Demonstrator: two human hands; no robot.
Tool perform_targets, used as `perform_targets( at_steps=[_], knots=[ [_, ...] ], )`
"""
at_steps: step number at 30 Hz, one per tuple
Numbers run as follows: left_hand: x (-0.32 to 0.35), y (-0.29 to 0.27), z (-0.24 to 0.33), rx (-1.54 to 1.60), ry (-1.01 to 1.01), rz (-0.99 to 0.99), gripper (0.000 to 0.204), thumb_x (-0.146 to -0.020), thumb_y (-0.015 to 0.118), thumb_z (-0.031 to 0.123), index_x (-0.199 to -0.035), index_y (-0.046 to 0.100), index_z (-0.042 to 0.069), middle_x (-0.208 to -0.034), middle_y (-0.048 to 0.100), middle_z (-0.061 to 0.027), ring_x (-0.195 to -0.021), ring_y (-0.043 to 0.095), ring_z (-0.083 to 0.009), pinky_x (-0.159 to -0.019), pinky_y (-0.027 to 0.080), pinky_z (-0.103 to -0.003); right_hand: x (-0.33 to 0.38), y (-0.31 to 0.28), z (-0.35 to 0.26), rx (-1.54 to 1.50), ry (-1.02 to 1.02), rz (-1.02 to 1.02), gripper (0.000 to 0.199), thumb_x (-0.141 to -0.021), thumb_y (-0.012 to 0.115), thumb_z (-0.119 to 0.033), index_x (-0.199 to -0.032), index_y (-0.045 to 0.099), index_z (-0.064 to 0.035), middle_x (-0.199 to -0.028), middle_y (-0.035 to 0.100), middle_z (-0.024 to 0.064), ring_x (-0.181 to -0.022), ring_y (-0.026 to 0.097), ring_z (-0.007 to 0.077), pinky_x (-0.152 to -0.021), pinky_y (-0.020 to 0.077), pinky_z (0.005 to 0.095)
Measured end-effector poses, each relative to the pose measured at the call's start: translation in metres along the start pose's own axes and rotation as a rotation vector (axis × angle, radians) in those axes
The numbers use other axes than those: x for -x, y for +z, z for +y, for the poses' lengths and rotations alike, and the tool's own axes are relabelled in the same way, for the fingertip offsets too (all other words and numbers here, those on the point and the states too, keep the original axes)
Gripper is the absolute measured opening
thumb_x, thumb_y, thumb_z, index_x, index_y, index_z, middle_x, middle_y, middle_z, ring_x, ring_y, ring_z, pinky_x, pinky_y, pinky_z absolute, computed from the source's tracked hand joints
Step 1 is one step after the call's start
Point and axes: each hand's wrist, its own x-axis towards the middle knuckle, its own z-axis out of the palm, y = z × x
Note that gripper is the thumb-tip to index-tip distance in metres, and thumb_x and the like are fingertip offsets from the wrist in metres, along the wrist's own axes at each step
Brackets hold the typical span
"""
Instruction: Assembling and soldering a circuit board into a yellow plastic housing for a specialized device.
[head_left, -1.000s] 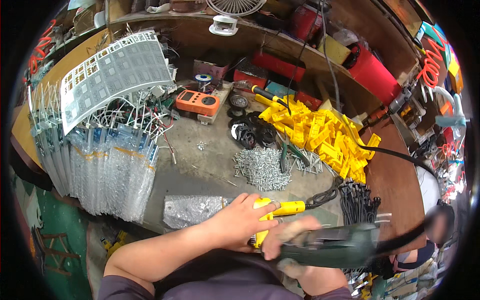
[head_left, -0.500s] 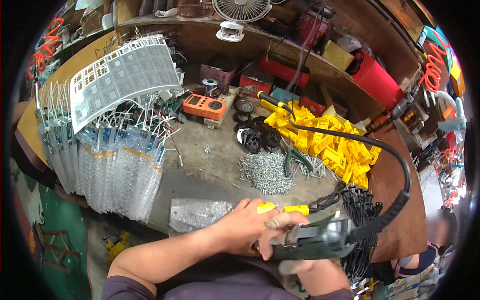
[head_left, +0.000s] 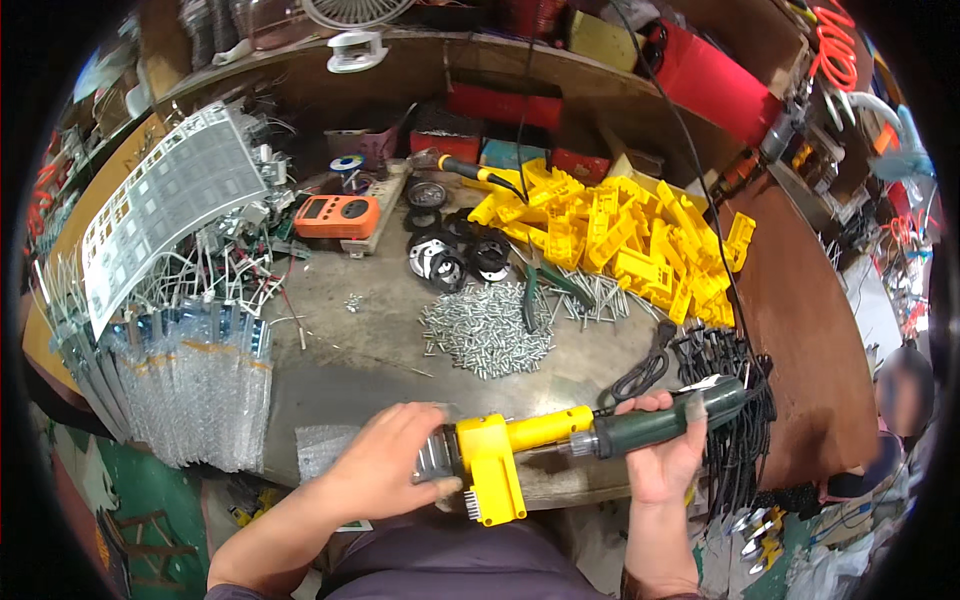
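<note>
My left hand (head_left: 385,462) is closed around the grey cylindrical end of a yellow plastic tool housing (head_left: 496,475) with a straight handle, held over the bench's front edge. A black cord runs from the end of that handle. In my right hand (head_left: 668,465) lies a dark green electric screwdriver (head_left: 650,428), fingers curled round its body. Its nose points left, close beside the yellow handle; whether the bit touches the housing I cannot tell. Bubble wrap (head_left: 316,450) lies by my left wrist. Beyond both hands is a heap of silver screws (head_left: 485,330).
Yellow plastic shells (head_left: 620,240) are piled at the back right, black cords (head_left: 715,400) below them. Green-handled pliers (head_left: 530,298) lie by the screws. An orange meter (head_left: 338,215) stands further back. Bubble-wrapped parts (head_left: 200,395) line the left side. A person (head_left: 900,400) is at far right.
My hands have moved apart. The screwdriver has swung down to a nearly level position at the right, and the yellow housing now shows fully. The view has shifted, sliding the bench things left.
</note>
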Motion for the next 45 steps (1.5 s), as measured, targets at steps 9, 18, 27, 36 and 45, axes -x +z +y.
perform_targets(
  at_steps=[9,18,27,36,45],
  knots=[
    [-0.002,-0.002,0.005,-0.05,-0.181,0.0,0.07,-0.066,0.083,0.028,-0.121,0.049,0.001,-0.098,0.062,-0.0178,-0.094,0.059,-0.0385,-0.085,0.045,-0.046,-0.009,-0.018,0.021,-0.009,0.042,0.048,0.026,-0.085,0.066,-0.028,-0.093,0.054,-0.0072,-0.084,0.053,0.0042,-0.084,0.053,0.0201,-0.095,0.0445,0.0439],
    [0.002,0.007,-0.004,0.066,-0.155,0.057,0.068,-0.065,0.084,0.025,-0.118,0.049,0.001,-0.096,0.062,-0.0194,-0.09,0.06,-0.0404,-0.079,0.048,-0.047,-0.004,-0.014,0.029,-0.013,-0.026,0.029,0.032,-0.085,0.069,-0.032,-0.092,0.05,-0.0081,-0.085,0.049,0.0007,-0.082,0.052,0.0143,-0.097,0.0409,0.0382],
    [0.001,0.009,-0.004,0.094,-0.083,0.122,0.066,-0.064,0.085,0.02,-0.116,0.049,0.001,-0.095,0.061,-0.0196,-0.089,0.061,-0.0403,-0.078,0.049,-0.046,0.001,-0.014,0.034,-0.038,-0.08,-0.07,0.029,-0.084,0.071,-0.03,-0.093,0.052,-0.01,-0.085,0.049,-0.0002,-0.082,0.051,0.0133,-0.099,0.0403,0.0379],
    [-0.004,0.001,0.0,0.057,-0.085,0.046,0.068,-0.065,0.084,0.024,-0.116,0.047,-0.001,-0.094,0.059,-0.0189,-0.086,0.059,-0.0386,-0.08,0.047,-0.045,-0.028,-0.001,0.02,0.081,-0.071,-0.018,0.025,-0.09,0.061,-0.031,-0.098,0.055,-0.0082,-0.086,0.054,0.0035,-0.084,0.053,0.0174,-0.098,0.0406,0.0392],
    [-0.001,0.002,-0.004,0.049,-0.12,0.005,0.066,-0.065,0.084,0.027,-0.113,0.049,-0.002,-0.09,0.06,-0.0172,-0.083,0.059,-0.0372,-0.077,0.046,-0.045,-0.03,0.003,0.028,0.065,-0.064,-0.012,0.027,-0.09,0.06,-0.034,-0.099,0.054,-0.0089,-0.087,0.053,0.0044,-0.087,0.052,0.0192,-0.098,0.0416,0.0424]
  ],
)
